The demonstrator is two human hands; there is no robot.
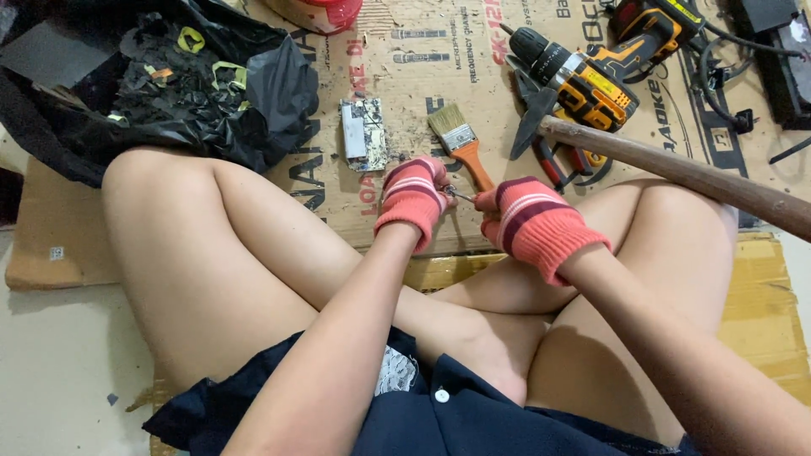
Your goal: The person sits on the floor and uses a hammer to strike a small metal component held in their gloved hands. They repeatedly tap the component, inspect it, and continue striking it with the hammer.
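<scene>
sat cross-legged on cardboard (405,76). my left hand (414,196) and right hand (528,221), both gloved, pinch a small metal bit (459,194) btwn them, held up over my legs for grip. circuit board (364,133) & paintbrush (463,143) lie just beyond, drill (583,78) far right.
</scene>
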